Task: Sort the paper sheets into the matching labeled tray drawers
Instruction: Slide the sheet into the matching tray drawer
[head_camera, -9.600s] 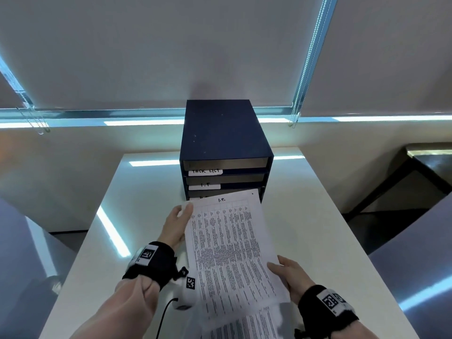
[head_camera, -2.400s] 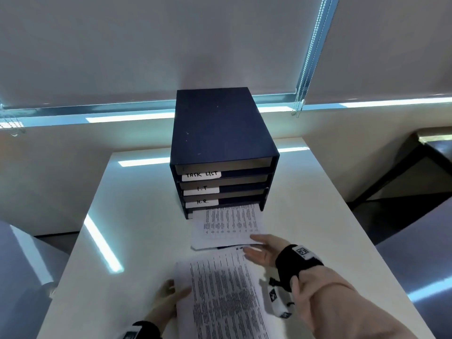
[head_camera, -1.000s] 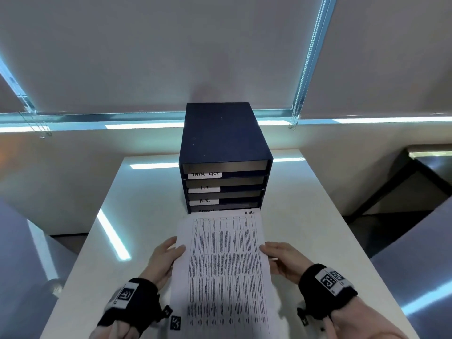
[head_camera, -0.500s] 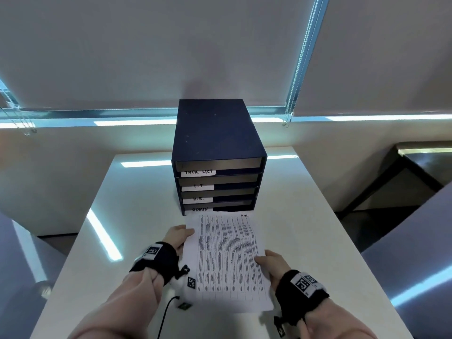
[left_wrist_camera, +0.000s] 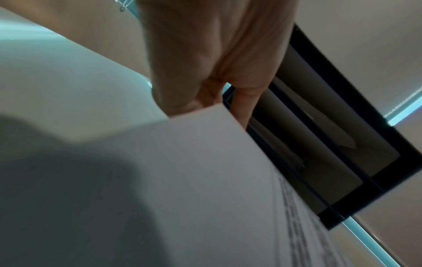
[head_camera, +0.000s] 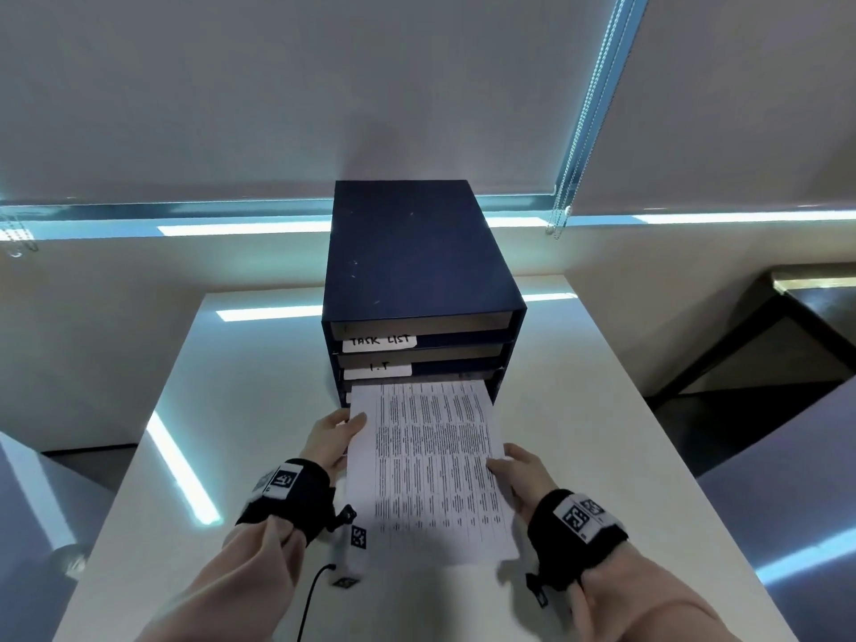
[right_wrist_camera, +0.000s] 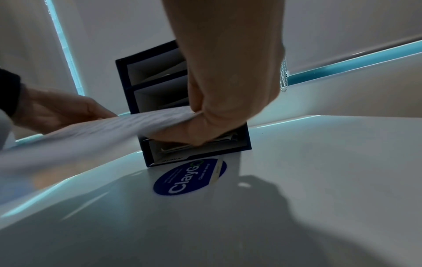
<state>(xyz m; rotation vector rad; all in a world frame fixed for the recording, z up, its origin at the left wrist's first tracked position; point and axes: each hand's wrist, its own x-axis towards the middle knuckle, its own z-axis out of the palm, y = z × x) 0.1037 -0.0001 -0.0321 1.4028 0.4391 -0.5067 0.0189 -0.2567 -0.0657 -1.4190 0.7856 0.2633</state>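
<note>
I hold one printed sheet (head_camera: 433,470) in both hands over the white desk (head_camera: 579,410), its far edge at the front of the dark blue tray unit (head_camera: 417,271). The left hand (head_camera: 331,440) pinches the sheet's left edge up near the far corner, thumb on top and fingers underneath; the left wrist view shows that corner (left_wrist_camera: 205,126) right under the palm (left_wrist_camera: 212,54), with the tray slots (left_wrist_camera: 319,144) just beyond. The right hand (head_camera: 521,479) pinches the right edge about halfway down the sheet, thumb on the printed face. From the right wrist the thumb (right_wrist_camera: 200,124) sits under the paper's edge (right_wrist_camera: 137,122) and the fingers curl over it, so that grip is pressed on the paper, not spread.

The sheet lies between the two grips, tilted slightly upward toward the trays, its near end clear of the desk. Its far edge meets the unit just below the tray labelled "I.T" (head_camera: 377,369); the "TASK LIST" label (head_camera: 380,341) sits one tray higher. The labels below are hidden by the paper, so I cannot tell which slot it is lined up with, nor whether the edge is already inside. The bottom tray (right_wrist_camera: 194,146) holds some papers. A round blue "ClayGo" sticker (right_wrist_camera: 189,178) lies on the desk in front of the unit.
</note>
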